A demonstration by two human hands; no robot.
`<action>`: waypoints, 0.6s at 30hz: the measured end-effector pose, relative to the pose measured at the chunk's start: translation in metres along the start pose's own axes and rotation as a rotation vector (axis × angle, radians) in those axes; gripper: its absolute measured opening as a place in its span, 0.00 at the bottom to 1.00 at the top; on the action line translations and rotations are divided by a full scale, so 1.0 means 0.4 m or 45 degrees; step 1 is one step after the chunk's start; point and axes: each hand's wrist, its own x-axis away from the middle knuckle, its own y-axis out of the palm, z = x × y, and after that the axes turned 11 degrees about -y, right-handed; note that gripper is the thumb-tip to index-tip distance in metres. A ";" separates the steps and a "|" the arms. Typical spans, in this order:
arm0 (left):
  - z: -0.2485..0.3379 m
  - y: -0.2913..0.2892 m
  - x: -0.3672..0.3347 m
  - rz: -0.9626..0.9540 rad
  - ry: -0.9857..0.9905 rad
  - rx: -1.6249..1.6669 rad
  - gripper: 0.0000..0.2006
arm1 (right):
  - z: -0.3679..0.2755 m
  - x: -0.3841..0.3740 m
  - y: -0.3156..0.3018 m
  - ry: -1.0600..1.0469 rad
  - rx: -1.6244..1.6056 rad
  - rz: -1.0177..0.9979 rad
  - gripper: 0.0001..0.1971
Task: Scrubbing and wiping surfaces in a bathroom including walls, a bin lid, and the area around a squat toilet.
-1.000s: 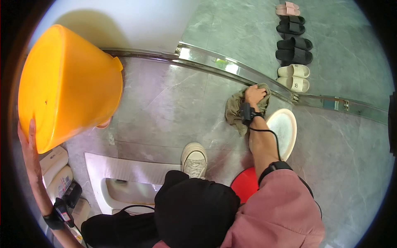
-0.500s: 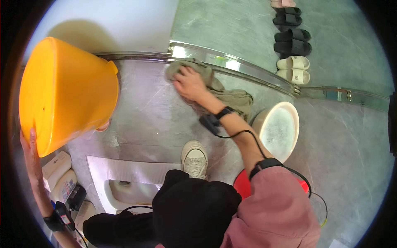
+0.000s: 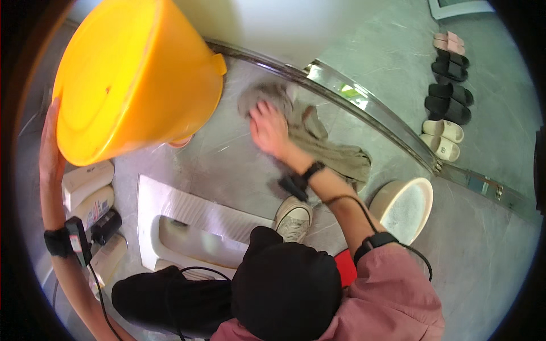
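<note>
A large yellow bucket (image 3: pixel 170 79) is tipped over at the left, its round base facing me. My left hand (image 3: pixel 51 145) holds the bucket by its near left side, with part of the fingers hidden behind it. My right hand (image 3: pixel 269 129) is on a grey-green rag (image 3: pixel 338 156), pressing its bunched far end to the tiled floor with bent fingers. That end of the rag is smeared by motion. The rest of it trails right, beside my forearm, toward a white basin (image 3: pixel 402 213).
A metal door track (image 3: pixel 364 108) crosses the floor beyond the rag. Several pairs of slippers (image 3: pixel 448 105) line up past it. A squat toilet (image 3: pixel 210 204) lies before me, with bottles (image 3: pixel 94 196) to its left. Something red (image 3: pixel 345 267) shows beside my right knee.
The view has turned and shifted, so the surroundings sit differently in the picture. My right hand stays on the rag, whose bunched end lies farther from the door track. My left hand stays on the bucket.
</note>
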 end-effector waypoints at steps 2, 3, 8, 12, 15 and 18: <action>0.018 0.023 0.010 0.042 0.012 0.078 0.27 | 0.046 -0.125 0.030 0.044 0.046 -0.051 0.15; 0.033 0.034 0.032 0.066 0.038 0.031 0.27 | 0.035 -0.176 0.035 0.127 0.020 -0.115 0.17; 0.009 0.018 0.040 -0.003 0.034 0.132 0.28 | -0.157 -0.011 0.111 -0.122 -0.041 -0.086 0.18; 0.021 0.051 0.044 0.050 0.057 0.074 0.29 | -0.393 0.137 0.083 -0.282 -0.629 -0.725 0.25; 0.012 0.085 0.049 0.002 0.093 0.091 0.30 | -0.411 0.154 0.080 -0.553 -0.885 -0.931 0.28; -0.006 0.072 0.083 0.047 0.098 0.012 0.31 | -0.341 0.120 -0.025 -0.682 -0.907 -0.743 0.29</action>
